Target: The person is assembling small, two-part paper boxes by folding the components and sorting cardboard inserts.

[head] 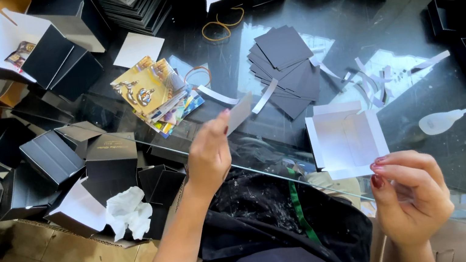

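Head view: glass table [424, 90] beneath black boxes [108, 159].

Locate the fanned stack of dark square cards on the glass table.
In the head view, the fanned stack of dark square cards lies upper centre on the glass table, right of the colourful leaflets and above the white box blank.

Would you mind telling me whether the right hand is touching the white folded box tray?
Touching. The head view shows the right hand pinching the near edge of the white folded box tray between thumb and fingers, with no gap visible.
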